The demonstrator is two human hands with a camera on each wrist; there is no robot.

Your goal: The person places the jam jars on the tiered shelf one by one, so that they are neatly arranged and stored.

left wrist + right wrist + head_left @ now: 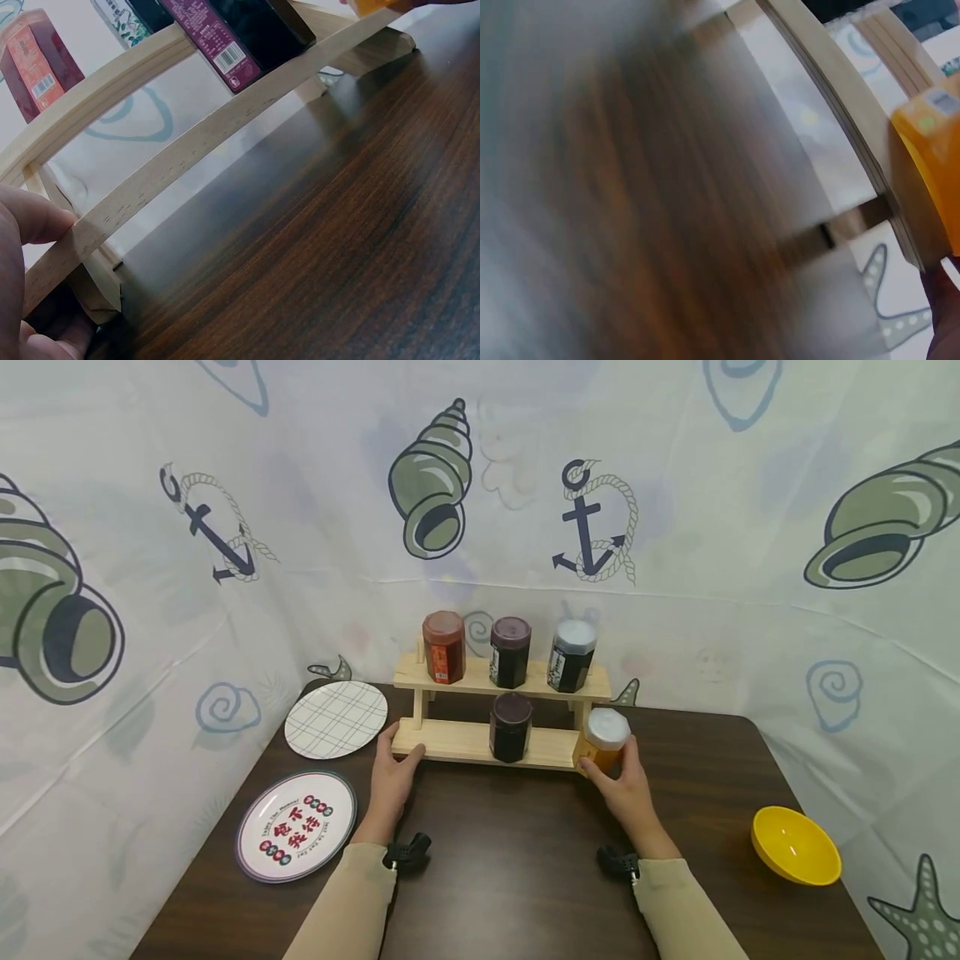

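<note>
A two-tier wooden rack point(457, 741) stands on the dark table. My left hand point(392, 781) grips the left end of its lower board; in the left wrist view, fingers show above and below the board point(142, 176). My right hand point(628, 789) holds an orange jar point(600, 750) with a white lid at the right end of the lower board. In the right wrist view the orange jar point(934, 150) shows close to the board's end. A dark jar point(511, 728) stands mid-board. On the upper tier are a red jar point(444, 647), a purple-lidded jar point(510, 652) and a white-lidded dark jar point(572, 656).
To the left lie a checked plate point(336, 720) and, nearer me, a white plate with red lettering point(297, 827). A yellow bowl point(796, 847) sits at the right edge of the table point(517, 860). A patterned cloth point(510, 552) hangs behind and at both sides.
</note>
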